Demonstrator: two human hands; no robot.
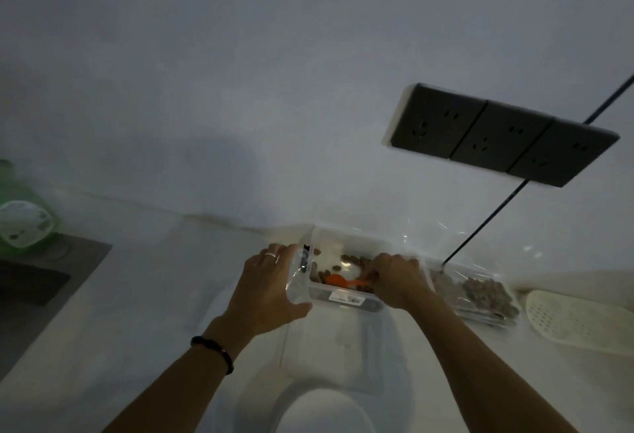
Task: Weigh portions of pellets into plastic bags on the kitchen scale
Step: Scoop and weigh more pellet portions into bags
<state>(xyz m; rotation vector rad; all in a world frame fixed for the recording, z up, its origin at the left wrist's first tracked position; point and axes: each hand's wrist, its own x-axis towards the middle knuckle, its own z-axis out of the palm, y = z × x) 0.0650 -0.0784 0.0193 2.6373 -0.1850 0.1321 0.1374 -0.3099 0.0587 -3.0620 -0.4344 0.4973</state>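
A clear plastic container (343,298) with brown pellets (350,258) stands at the back of the white counter against the wall. My left hand (267,290) grips a clear plastic bag (297,278) at the container's left end. My right hand (394,278) reaches into the container and pinches the handle of an orange scoop (338,281) lying on the pellets. The white kitchen scale (326,408) sits near the bottom edge, between my forearms, with nothing on its round plate.
Filled clear bags of pellets (480,295) lie to the right of the container. A pale perforated tray (579,322) is at the far right. A dark sink (31,281) and a green bottle (20,220) are at the left. Black wall sockets (497,137) hang above, with a dark cord (480,226).
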